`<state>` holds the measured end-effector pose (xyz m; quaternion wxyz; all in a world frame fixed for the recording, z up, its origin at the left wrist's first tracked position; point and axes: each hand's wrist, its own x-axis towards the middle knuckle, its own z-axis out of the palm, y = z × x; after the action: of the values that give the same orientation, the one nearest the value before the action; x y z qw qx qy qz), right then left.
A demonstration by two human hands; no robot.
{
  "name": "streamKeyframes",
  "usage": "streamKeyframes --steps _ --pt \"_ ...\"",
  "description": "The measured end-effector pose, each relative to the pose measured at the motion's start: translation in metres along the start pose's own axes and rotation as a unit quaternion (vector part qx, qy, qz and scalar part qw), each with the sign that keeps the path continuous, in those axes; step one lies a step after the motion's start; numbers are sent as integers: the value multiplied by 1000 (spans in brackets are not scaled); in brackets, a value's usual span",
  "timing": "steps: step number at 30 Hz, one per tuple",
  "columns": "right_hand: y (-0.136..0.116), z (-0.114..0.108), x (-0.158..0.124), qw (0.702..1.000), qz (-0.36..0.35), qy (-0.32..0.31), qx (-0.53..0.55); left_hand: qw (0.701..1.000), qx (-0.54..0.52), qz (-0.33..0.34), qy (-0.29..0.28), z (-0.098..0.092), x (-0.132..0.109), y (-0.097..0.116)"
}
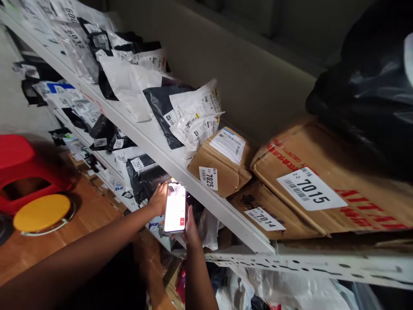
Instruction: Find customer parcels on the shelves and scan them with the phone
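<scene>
My right hand (191,224) is closed around the right side of a phone (175,209), whose screen is lit white with a small red button low on it. Just left of the phone is my left hand (157,200), its fingers bent and partly hidden behind the phone. It lies against or close to a black plastic parcel (150,180) on the lower shelf; what it grips is hidden. A bright spot of light shows just above the phone's top edge. Beside that parcel is another black one with a label (138,164) reading 7021.
A white metal shelf edge (151,148) slants across above my hands. The upper shelf carries white and black mailers (196,112) and cardboard boxes (309,189) labelled 7025, 7014 and 7015. At left stand a red plastic stool (22,172) and a yellow round seat (41,212).
</scene>
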<state>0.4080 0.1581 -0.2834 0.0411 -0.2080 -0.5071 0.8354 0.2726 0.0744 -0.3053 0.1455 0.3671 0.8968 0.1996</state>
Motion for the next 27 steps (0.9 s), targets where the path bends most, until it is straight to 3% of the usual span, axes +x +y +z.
streamKeyframes --steps 3,12,27 --pt "-8 0 9 999 27 -35 5 999 4 18 -32 -1 1 -1" --pt "-7 -3 21 998 29 -54 9 996 25 45 -72 -1 5 -1" --pt "-11 0 19 997 46 -69 3 995 23 79 -54 13 9 -13"
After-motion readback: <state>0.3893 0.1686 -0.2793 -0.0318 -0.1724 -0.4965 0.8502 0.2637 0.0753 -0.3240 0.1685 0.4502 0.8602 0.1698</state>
